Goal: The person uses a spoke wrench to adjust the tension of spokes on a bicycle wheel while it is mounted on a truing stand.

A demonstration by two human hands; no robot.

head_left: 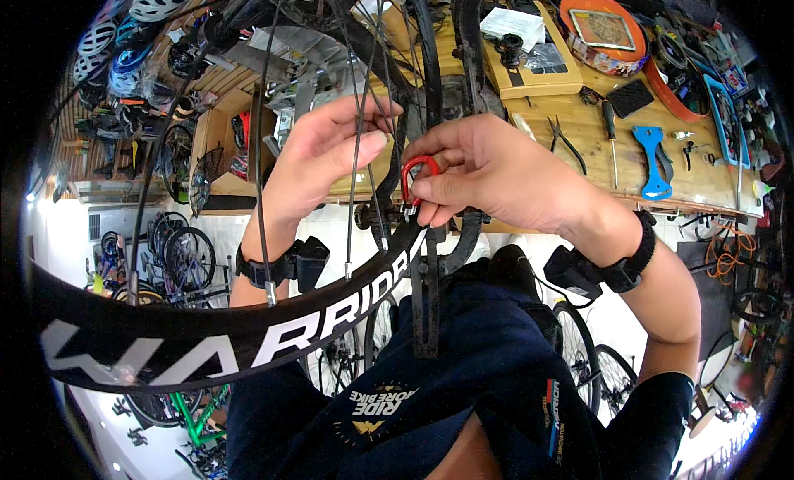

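Observation:
A black wheel rim (248,335) with pale lettering curves across the lower left, its spokes running upward. In my right hand (504,174), a small red spoke wrench (408,182) is pinched between thumb and fingers, its lower end at a spoke's foot by the rim. My left hand (310,161) is among the spokes, left of the wrench. Its fingers are half curled with the thumb apart, and I see nothing held in it. A spoke passes in front of this hand; whether they touch, I cannot tell. Next to the rim stands a dark metal upright (425,314).
On the wooden bench (529,108) lie pliers (566,142), a screwdriver (613,141) and a blue tool (652,161). Behind them are a cardboard box (542,81) and an orange round tray (571,8). Helmets (157,2) hang at far left; several bicycles stand on the floor.

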